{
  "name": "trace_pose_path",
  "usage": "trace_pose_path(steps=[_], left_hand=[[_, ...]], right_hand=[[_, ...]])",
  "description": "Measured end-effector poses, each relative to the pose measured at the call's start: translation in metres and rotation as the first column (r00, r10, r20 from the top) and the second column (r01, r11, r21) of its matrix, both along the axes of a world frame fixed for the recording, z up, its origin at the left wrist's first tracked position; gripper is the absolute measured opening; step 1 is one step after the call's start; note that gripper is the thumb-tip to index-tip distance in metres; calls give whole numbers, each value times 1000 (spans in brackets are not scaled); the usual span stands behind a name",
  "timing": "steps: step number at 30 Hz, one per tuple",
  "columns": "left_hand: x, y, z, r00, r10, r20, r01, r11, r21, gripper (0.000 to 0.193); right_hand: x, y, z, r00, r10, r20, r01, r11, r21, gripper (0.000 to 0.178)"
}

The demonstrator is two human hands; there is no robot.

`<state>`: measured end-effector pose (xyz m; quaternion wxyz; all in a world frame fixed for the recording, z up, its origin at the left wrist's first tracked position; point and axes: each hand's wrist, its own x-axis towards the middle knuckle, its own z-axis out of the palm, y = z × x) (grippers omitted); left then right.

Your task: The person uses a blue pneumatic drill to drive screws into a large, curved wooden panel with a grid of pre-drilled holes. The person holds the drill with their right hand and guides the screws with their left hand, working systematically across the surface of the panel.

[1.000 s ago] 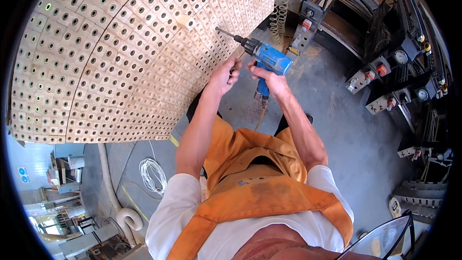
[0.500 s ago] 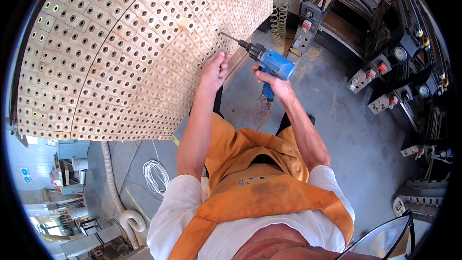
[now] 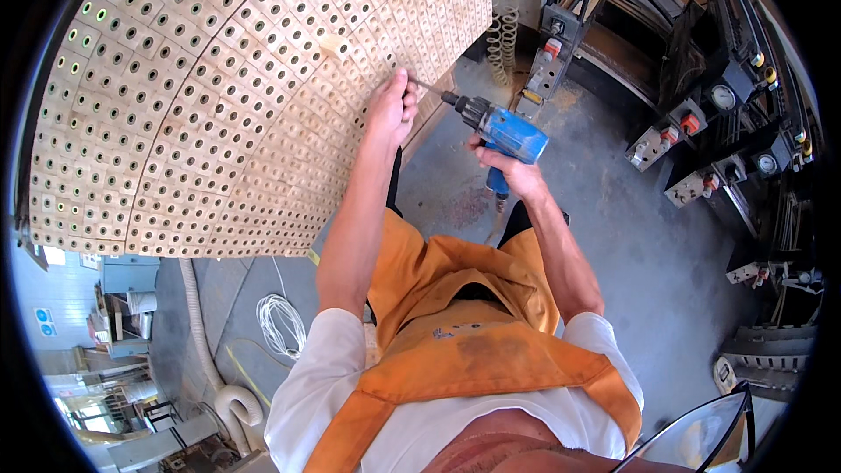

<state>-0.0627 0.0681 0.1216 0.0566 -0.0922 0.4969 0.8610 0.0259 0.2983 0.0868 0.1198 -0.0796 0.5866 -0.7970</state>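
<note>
My right hand (image 3: 515,172) is wrapped round the handle of a blue power drill (image 3: 519,133), held over the floor to the right of a wooden panel. From its black chuck a long thin bit (image 3: 428,87) points up and left toward the panel. At the tip of that bit is my left hand (image 3: 393,110), thumb and fingers closed together. Whatever they pinch is too small to make out. Beneath my left hand lies the large panel of small wooden blocks (image 3: 206,79), full of round holes. Many holes at its left have dark-rimmed inserts; those nearer my hand look plain.
A loose wooden block (image 3: 334,46) rests on the panel. Machines with gauges and red switches (image 3: 689,124) line the right side. A coiled air hose (image 3: 503,39) hangs beyond the panel. White cable (image 3: 281,326) and a ribbed hose (image 3: 200,320) lie on the floor at left.
My left hand has moved slightly up to the bit's tip, its fingers closing there. The drill has shifted a little right and down in my right hand.
</note>
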Motion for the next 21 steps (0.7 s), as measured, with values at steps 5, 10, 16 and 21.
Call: trace_pose_path(steps=[5,10,16,21], left_hand=[[-25,1,18,996,49,-75,-36,984,175,26],[-21,-7,8,997,56,-61,-44,981,188,26],[17,5,-30,975,-174,137,164,983,80,33],[47,10,-52,953,-203,226,196,979,56,31]], right_hand=[[-24,-36,13,995,-57,79,69,986,-152,25],[-34,-44,20,993,-60,106,76,985,-157,26],[-38,-39,28,998,-60,-11,59,995,-80,21],[-42,-41,24,997,-79,-14,78,996,-45,16]])
